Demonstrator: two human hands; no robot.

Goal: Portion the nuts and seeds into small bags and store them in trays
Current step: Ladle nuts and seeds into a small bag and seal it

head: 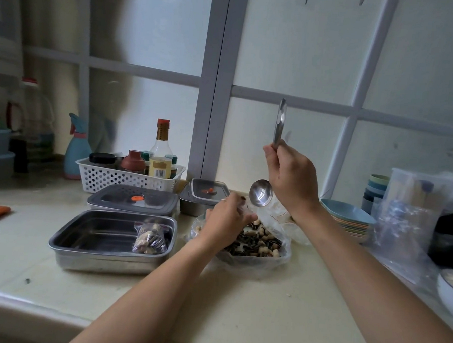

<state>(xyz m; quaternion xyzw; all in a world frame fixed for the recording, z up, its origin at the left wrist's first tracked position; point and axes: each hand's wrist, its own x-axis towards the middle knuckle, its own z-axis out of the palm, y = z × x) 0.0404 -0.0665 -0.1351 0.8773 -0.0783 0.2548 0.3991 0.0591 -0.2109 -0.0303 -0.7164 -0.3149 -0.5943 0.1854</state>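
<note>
Steel spoon clenched in your right hand, handle toward twelve o'clock; left hand over the nut bag, grip unclear.

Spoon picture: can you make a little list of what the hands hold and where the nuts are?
right hand: holds the metal spoon by its handle, bowl down
left hand: on the big bag's edge; hold unclear
big bag: open, nuts and seeds inside
open tray: one filled small bag at its right end
lidded trays: two, behind it
</note>
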